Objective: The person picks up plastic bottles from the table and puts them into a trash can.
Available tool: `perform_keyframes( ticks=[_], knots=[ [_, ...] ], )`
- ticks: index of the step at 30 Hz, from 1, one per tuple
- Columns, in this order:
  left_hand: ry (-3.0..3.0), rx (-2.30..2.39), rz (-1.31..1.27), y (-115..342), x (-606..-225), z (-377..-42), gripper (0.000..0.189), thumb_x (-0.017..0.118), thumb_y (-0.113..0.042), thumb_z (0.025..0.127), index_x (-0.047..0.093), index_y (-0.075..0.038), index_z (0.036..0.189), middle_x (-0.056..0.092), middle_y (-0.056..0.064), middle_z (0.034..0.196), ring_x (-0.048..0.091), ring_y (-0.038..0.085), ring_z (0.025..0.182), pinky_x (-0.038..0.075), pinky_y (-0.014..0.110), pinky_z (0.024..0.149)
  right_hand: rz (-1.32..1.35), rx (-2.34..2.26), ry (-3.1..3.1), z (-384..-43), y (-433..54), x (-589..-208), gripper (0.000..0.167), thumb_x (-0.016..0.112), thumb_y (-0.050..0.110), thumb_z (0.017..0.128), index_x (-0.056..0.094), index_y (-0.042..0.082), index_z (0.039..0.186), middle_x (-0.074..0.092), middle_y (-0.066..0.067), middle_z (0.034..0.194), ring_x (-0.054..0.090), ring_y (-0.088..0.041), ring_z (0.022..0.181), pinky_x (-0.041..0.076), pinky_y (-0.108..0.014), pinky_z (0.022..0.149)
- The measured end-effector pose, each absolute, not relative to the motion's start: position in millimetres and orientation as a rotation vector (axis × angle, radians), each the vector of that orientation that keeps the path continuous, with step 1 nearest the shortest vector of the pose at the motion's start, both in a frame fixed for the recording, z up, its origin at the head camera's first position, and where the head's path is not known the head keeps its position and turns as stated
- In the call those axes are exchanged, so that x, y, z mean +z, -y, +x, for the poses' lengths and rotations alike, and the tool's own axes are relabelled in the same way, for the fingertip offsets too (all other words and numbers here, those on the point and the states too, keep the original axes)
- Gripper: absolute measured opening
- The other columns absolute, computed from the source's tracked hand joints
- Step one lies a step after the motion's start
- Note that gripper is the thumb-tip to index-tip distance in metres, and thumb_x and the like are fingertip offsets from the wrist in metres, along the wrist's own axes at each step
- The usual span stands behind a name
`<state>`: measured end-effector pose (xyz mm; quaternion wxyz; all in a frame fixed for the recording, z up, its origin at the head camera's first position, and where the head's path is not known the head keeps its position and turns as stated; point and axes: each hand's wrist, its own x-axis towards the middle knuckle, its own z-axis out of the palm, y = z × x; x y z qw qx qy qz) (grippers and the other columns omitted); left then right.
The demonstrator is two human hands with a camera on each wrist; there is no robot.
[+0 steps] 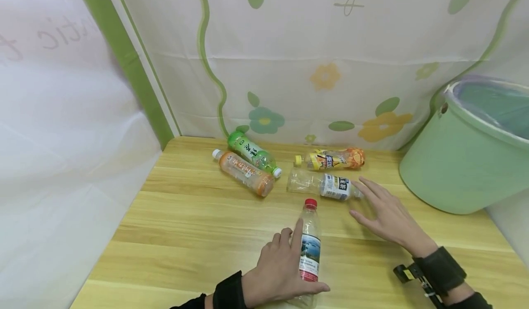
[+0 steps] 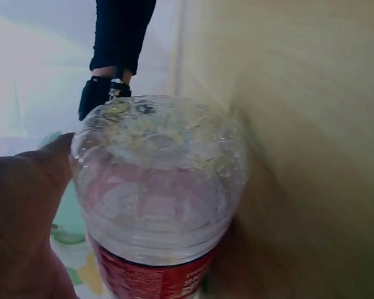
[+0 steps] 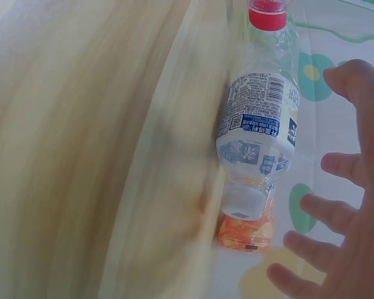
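Observation:
A clear plastic bottle with a red cap (image 1: 311,203) and a red, white and blue label lies on the table. Over its lower half is my left hand (image 1: 274,270), index finger straight along one side and thumb stretched across. In the left wrist view the base of this bottle (image 2: 162,168) fills the middle, the far fingers hidden. My right hand (image 1: 384,212) hovers with spread fingers near the neck of a clear bottle with a white label (image 1: 335,187), lying on its side. In the right wrist view, a gap separates the fingers (image 3: 328,212) from that bottle (image 3: 261,109).
Behind the white-label bottle lies a yellow-capped bottle with an orange label (image 1: 336,159). Further left, a green bottle (image 1: 250,150) and an orange-labelled bottle (image 1: 244,173) lie side by side. A pale green bin (image 1: 463,157) with a liner stands at the right. Printed cloth (image 1: 289,38) hangs behind the table.

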<state>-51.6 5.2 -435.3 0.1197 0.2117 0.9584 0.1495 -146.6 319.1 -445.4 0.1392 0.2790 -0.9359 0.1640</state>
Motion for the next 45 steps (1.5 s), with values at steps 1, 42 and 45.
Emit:
perform_keyframes(
  ticks=[1,42,45],
  knots=[
    [-2.802,0.431,0.617,-5.3,-436.2,-51.4,0.135,0.055,-0.095,0.068,0.011,-0.012,0.164,0.053,0.016,0.132,0.057,0.029,0.109,0.056,0.043,0.079,0.805,0.477,2.706,-146.3,-319.1,-445.7,0.081,0.08,0.038,0.087,0.044,0.008,0.154,0.039,-0.025,0.154,0.044,-0.052,0.129,0.038,-0.073,0.096],
    [-2.892,0.562,0.805,4.1,-424.5,-93.2,0.09,0.084,-0.038,0.074,0.042,-0.008,0.148,0.055,0.01,0.111,0.052,0.02,0.083,0.042,0.028,0.051,0.951,0.527,2.638,-141.3,-303.0,-436.9,0.094,0.088,0.04,0.076,0.045,0.01,0.154,0.034,-0.013,0.161,0.03,-0.048,0.142,0.033,-0.076,0.099],
    [-2.907,0.542,0.819,0.7,-422.6,-96.2,0.091,0.083,-0.038,0.075,0.04,-0.009,0.151,0.056,0.012,0.118,0.055,0.023,0.09,0.044,0.03,0.053,0.991,0.503,2.628,-140.0,-298.4,-434.8,0.099,0.089,0.046,0.072,0.046,0.012,0.154,0.034,-0.013,0.161,0.025,-0.046,0.145,0.03,-0.075,0.101]
  ],
)
